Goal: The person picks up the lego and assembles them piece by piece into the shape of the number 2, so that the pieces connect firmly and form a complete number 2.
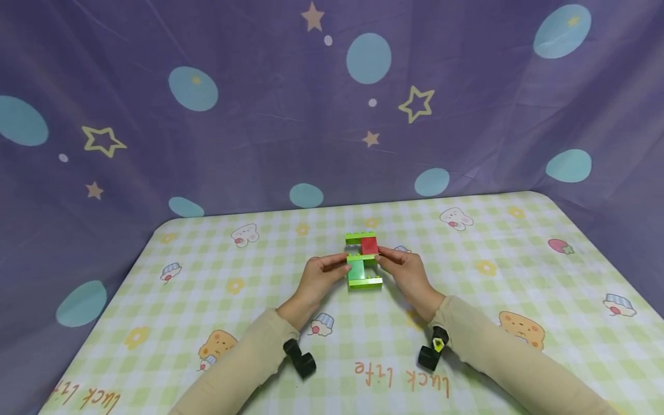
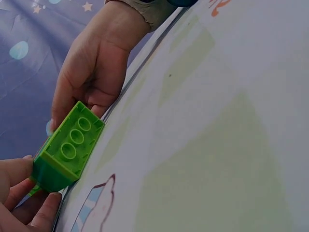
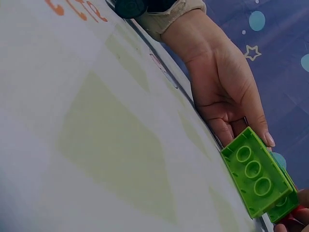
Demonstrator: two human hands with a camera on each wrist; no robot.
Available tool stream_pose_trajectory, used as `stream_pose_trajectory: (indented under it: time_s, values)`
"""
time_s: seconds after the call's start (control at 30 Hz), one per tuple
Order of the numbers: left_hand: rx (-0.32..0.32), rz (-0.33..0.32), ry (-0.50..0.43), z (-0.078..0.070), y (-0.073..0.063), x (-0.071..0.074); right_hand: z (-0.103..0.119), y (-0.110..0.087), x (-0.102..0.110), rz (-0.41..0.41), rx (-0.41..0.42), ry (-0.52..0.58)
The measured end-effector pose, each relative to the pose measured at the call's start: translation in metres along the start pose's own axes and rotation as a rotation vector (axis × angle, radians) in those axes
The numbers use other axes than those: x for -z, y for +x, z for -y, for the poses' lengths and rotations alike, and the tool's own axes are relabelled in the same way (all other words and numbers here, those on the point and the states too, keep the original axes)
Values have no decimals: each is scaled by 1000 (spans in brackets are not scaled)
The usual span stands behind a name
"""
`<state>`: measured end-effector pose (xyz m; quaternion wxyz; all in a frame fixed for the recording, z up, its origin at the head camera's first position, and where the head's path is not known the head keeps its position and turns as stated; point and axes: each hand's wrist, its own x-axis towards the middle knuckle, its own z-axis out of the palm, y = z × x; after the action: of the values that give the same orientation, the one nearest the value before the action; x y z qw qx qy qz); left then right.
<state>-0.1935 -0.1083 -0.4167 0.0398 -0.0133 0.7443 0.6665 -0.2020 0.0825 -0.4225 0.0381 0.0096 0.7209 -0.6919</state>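
Note:
A stack of toy building bricks [image 1: 366, 283] stands on the cloth between both hands. It joins three light green bricks with a red brick [image 1: 369, 246] at the upper right and a darker green brick [image 1: 356, 270] at the lower left. My left hand [image 1: 315, 283] pinches the stack's left side around the darker green brick. From the right, my right hand [image 1: 412, 280] grips it near the middle light green brick and the red one. Both wrist views show the hollow underside of a light green brick [image 2: 76, 137], with round tubes inside.
A checked tablecloth [image 1: 207, 305] with printed cupcakes, rabbits and flowers covers the table. Behind it hangs a purple curtain [image 1: 249, 144] with stars and blue ovals. Small black devices [image 1: 300, 358] are strapped at both wrists.

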Motion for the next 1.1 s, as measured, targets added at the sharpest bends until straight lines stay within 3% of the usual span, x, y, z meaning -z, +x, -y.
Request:
stream_pose_trajectory:
  time_s: [0.33,0.83,1.1]
  values:
    - [25,2,54,6,4,-1,-3,-2,0,14,-5,-45]
    - [-2,1,25,4,4,-2,-2,-5,6,44,-29,-29]
    - [81,17,-30,1,5,0,1,-6,14,83,-3,-24]
